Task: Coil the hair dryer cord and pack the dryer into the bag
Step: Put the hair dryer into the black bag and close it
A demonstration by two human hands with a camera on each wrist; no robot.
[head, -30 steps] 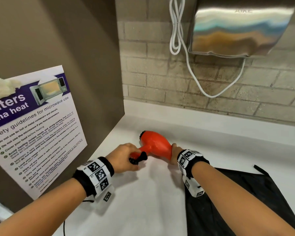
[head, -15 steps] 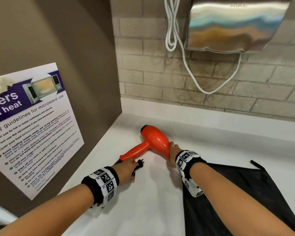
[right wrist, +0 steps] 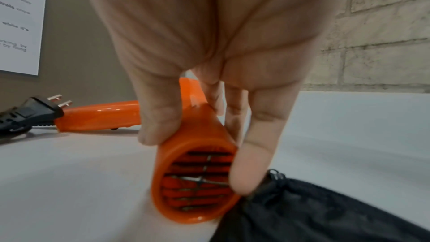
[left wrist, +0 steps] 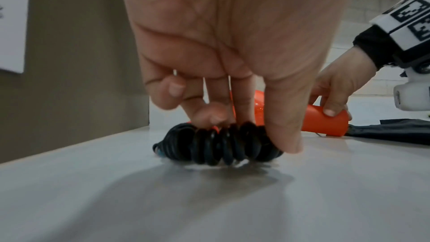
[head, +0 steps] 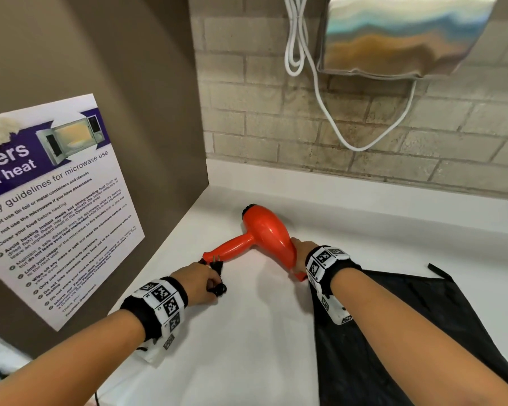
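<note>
An orange-red hair dryer (head: 261, 232) lies on the white counter (head: 247, 332), handle pointing left. My right hand (head: 301, 253) grips its nozzle (right wrist: 197, 172), thumb on one side and fingers on the other. The black coiled cord (left wrist: 223, 144) sits bunched on the counter by the handle's end, and my left hand (head: 200, 284) pinches it between thumb and fingertips. The black plug (right wrist: 37, 111) with two metal prongs lies against the handle's tip. A black bag (head: 408, 332) lies flat to the right, its edge touching the nozzle.
A brown side panel with a microwave safety poster (head: 50, 215) stands close on the left. A brick wall at the back carries a steel hand dryer (head: 399, 36) with a white cable (head: 320, 92) looping down. Bare counter lies in front.
The dryer has come down from above the counter to lie on it. My left hand has let go of the handle, slid toward me, and now holds the bunched cord on the counter.
</note>
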